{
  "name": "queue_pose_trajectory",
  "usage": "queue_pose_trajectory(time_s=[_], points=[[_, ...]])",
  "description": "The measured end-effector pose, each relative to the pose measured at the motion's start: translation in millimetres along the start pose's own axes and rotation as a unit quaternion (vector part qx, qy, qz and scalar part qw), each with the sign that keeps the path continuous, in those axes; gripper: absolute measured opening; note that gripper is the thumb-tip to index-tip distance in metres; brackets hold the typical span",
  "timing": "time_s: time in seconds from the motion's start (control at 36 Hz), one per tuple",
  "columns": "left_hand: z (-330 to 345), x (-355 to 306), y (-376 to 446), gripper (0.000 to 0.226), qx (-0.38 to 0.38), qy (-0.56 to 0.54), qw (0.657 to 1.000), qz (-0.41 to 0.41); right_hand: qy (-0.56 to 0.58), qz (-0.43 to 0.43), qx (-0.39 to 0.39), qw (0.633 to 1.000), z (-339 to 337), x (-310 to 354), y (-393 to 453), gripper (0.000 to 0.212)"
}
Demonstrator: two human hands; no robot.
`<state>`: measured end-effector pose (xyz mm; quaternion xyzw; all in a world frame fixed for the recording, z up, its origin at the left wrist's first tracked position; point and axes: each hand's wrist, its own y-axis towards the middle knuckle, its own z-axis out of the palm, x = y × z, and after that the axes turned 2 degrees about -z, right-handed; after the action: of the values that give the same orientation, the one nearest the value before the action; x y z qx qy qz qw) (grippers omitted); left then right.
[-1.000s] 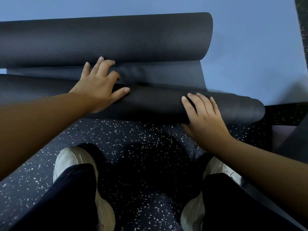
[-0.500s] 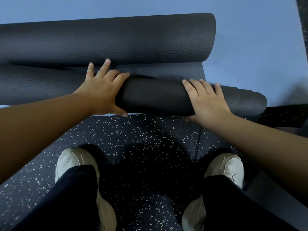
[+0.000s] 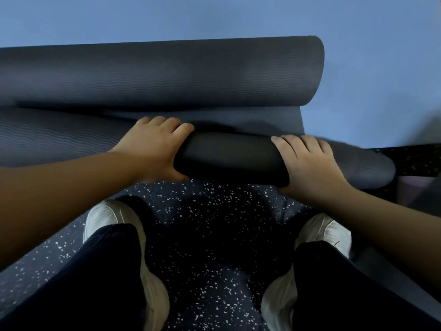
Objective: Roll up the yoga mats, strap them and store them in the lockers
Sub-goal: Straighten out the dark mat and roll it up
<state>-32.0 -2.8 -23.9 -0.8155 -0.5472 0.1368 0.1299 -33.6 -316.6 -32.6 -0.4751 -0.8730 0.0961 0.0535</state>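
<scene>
Both hands gripped the near roll (image 3: 229, 158) of the dark yoga mat, left hand (image 3: 152, 149) and right hand (image 3: 307, 166) curled over it, above the speckled floor (image 3: 214, 211).

The floor (image 3: 214, 211) is dark with lots of little white specks. Two white shoes (image 3: 105, 218) stand on it, one on each side, under dark trouser legs (image 3: 95, 283). Farther away lies a big blue surface (image 3: 370, 68).

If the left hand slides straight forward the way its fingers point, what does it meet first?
Probably the flat strip of mat just past the left hand, then the far roll; depth is uncertain.
</scene>
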Motion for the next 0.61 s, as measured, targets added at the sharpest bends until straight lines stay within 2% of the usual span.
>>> queue_pose_trajectory(time_s=[0.31,0.56,0.61], points=[[23,-20,-34,0.101,-0.028,-0.013,0.999,0.04,0.034,-0.022,0.052,0.998,9,7,-42,0.1],[25,-18,-37,0.101,-0.007,-0.004,0.997,0.073,0.045,-0.025,0.075,0.996,11,6,-47,0.105],[26,-18,-36,0.101,0.0,0.008,0.997,0.076,0.043,-0.028,0.073,0.996,11,6,-47,0.101]])
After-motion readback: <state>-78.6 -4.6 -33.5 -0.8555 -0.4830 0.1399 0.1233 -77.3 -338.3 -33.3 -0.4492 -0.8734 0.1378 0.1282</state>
